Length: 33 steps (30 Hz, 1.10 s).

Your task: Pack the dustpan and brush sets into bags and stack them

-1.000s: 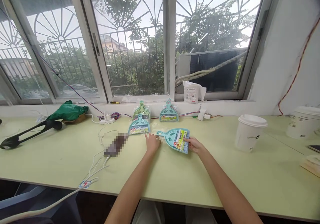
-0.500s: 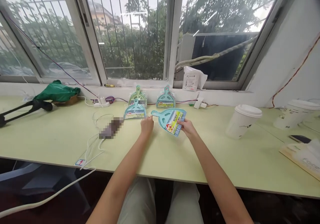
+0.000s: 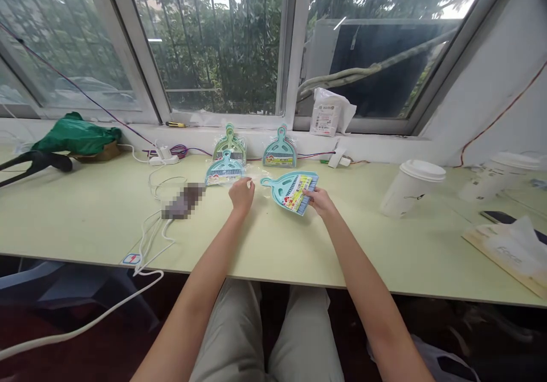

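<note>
My right hand [image 3: 321, 201] grips a light-blue toy-size dustpan and brush set [image 3: 287, 190] by its wide bristle edge. The set is tilted, its handle pointing left, with a colourful printed label across it. My left hand [image 3: 242, 196] is closed, just left of the handle end and apart from it. A whitish, see-through bit of plastic film [image 3: 250, 183] shows at its fingers. Right behind that hand a wrapped blue dustpan set [image 3: 225, 169] leans in front of a green dustpan set [image 3: 231, 140]. Another wrapped blue dustpan set [image 3: 280, 150] stands against the wall to the right.
White cups with lids [image 3: 412, 191] and a tissue pack [image 3: 508, 251] are on the right of the table [image 3: 273, 251]. A power strip [image 3: 164, 159], white cables, a blurred dark object [image 3: 183, 201] and a green bag [image 3: 77, 134] lie on the left.
My left hand has moved left, away from the dustpan's handle end. The right hand keeps hold of the set. The whole view has tipped downward.
</note>
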Each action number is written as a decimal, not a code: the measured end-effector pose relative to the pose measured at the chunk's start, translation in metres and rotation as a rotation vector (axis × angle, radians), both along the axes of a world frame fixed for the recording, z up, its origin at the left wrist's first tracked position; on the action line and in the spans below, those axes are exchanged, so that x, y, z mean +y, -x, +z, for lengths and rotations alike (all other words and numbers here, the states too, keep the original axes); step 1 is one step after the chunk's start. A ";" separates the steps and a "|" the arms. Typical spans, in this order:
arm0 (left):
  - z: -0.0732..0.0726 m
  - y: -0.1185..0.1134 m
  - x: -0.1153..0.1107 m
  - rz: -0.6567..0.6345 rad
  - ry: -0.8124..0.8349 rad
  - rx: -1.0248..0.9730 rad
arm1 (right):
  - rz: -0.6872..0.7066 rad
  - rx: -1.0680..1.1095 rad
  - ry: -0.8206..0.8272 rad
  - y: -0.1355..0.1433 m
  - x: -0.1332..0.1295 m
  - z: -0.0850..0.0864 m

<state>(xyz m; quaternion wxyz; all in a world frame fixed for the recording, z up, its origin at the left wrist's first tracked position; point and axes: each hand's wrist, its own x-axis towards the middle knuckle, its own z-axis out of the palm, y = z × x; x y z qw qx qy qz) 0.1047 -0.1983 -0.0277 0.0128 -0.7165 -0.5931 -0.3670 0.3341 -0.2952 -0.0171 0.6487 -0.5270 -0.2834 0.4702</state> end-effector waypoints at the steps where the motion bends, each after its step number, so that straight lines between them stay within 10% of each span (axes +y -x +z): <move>1: -0.001 -0.002 -0.001 -0.002 0.020 -0.027 | 0.048 0.005 0.012 0.001 0.000 -0.001; 5: -0.001 -0.005 -0.001 -0.035 0.066 -0.067 | 0.184 0.013 0.057 0.004 0.002 -0.007; 12: -0.002 -0.005 0.000 -0.061 0.058 -0.059 | -0.176 0.093 0.027 -0.006 0.011 -0.018; 16: -0.006 -0.010 -0.002 -0.120 0.025 -0.053 | -0.145 0.113 -0.014 0.006 0.014 -0.024; 23: 0.002 -0.024 -0.022 -0.451 -0.023 -0.174 | -0.051 0.133 -0.061 0.035 0.014 -0.028; 30: 0.013 -0.031 -0.022 0.000 -0.011 -0.946 | -0.120 0.185 -0.205 0.040 0.007 -0.022; 33: 0.011 -0.028 -0.008 -0.214 0.266 -1.236 | -0.101 0.200 -0.219 0.043 0.006 -0.020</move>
